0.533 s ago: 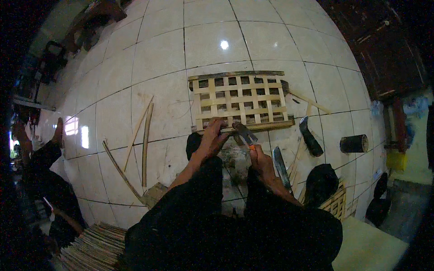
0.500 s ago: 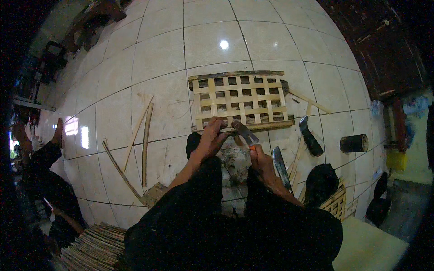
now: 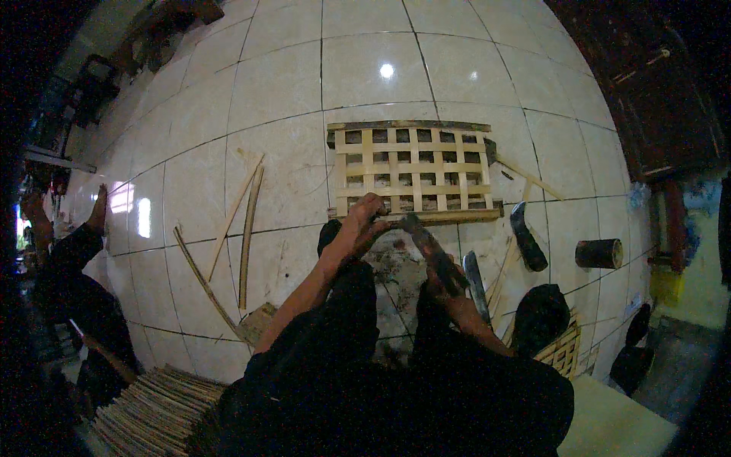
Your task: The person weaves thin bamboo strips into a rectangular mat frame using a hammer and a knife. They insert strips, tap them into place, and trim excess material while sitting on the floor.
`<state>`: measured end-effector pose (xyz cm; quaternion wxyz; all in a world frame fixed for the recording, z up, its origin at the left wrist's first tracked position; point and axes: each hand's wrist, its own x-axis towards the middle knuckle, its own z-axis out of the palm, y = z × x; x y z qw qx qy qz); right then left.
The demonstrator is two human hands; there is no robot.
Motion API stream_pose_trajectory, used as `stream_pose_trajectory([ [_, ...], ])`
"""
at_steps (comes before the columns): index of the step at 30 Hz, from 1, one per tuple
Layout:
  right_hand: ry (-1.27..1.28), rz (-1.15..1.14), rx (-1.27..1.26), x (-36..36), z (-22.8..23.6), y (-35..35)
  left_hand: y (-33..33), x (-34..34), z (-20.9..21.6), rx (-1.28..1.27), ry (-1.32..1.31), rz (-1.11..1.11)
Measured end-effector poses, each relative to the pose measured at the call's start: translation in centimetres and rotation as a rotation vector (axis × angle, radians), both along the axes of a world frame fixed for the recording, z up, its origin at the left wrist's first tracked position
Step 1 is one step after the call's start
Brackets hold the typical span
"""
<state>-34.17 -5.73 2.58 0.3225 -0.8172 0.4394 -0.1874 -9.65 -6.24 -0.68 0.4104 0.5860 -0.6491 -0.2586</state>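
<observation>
A woven lattice of pale flat strips, likely bamboo (image 3: 415,167), lies on a board on the floor in front of me, with bars along its far and near edges. My left hand (image 3: 359,228) rests at the lattice's near edge, fingers bent and thumb closed toward them; what they pinch is too small to tell. My right hand (image 3: 449,293) is closed around a hammer (image 3: 428,247), whose dark metal head is tilted just right of my left fingers. The head hides part of my right fingers and the handle.
Loose strips (image 3: 250,236) lie to the left. At right are a knife blade (image 3: 474,278), a dark-handled curved blade (image 3: 525,236) and a dark cylinder (image 3: 598,254). A strip stack (image 3: 152,407) stands lower left, near another person's legs (image 3: 76,251). A second lattice (image 3: 560,350) lies lower right.
The hammer has turned in my right hand, its head now dark and covering more of my fingers. My left hand stays at the lattice edge. The whole view has shifted slightly.
</observation>
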Motion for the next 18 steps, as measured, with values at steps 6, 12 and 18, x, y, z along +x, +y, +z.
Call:
stream_pose_trajectory([
  [6, 0.153, -0.066, 0.303, 2.3, 1.6, -2.3, 0.3, 1.1, -1.3, 0.033, -0.04, 0.009],
  [12, -0.048, 0.207, -0.263, -0.5, -1.5, -1.0, 0.0, 0.8, -0.3, 0.051, -0.058, -0.022],
  [18, 0.155, 0.036, 0.173, 0.9, -1.3, -1.4, 0.3, 1.2, -1.4, -0.032, -0.075, 0.001],
])
